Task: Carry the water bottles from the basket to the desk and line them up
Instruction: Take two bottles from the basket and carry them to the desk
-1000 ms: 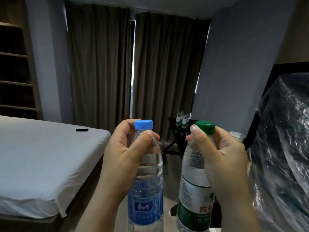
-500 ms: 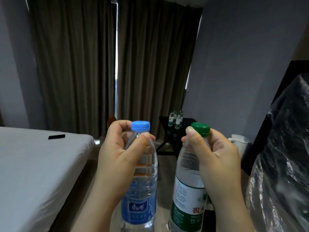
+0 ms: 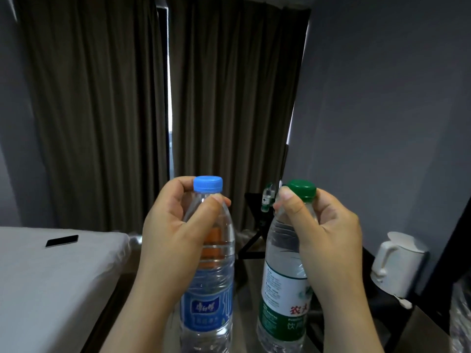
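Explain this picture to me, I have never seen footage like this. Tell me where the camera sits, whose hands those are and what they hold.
There is no machine here. A person wears one wide-angle camera on the head, so you see the room as they do, looking forward and down. The two hands are that person's own. The left hand grips a blue-capped water bottle near its neck. The right hand grips a green-capped water bottle the same way. Both bottles are upright and apart, and the frame cuts off their bases. On the left is a white bed with a dark flat object lying on it. On the right stands a white kettle. Behind hang dark curtains.
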The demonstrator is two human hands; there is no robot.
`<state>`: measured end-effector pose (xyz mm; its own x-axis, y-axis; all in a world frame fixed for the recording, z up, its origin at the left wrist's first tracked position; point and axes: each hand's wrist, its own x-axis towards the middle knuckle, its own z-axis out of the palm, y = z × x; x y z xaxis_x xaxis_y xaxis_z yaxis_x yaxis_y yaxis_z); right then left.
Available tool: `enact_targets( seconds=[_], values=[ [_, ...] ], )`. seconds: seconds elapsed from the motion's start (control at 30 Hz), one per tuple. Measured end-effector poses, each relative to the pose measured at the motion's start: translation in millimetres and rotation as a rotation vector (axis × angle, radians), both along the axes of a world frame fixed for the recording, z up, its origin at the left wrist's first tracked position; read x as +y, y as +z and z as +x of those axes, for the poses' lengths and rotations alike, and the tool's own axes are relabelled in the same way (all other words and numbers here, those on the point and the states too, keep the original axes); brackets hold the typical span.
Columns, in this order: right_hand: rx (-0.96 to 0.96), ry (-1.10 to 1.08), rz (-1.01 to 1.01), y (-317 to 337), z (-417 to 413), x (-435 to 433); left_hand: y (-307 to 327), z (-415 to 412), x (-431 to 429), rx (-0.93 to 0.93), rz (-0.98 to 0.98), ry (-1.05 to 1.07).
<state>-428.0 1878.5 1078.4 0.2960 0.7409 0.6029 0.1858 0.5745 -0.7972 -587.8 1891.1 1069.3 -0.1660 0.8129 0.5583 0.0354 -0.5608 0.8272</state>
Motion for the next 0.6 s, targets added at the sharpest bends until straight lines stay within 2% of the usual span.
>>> enact_targets(
  seconds=[0.37,0.6],
  values=[
    [0.051,-0.076,-0.084,-15.1,11.2,160.1,-17.5,10.0,177.8,-0.031,-0.018,-0.071],
    [0.077,-0.165,-0.066,-10.0,8.4,283.8,-12.0,8.1,314.5,-0.048,-0.008,-0.141]
  ],
)
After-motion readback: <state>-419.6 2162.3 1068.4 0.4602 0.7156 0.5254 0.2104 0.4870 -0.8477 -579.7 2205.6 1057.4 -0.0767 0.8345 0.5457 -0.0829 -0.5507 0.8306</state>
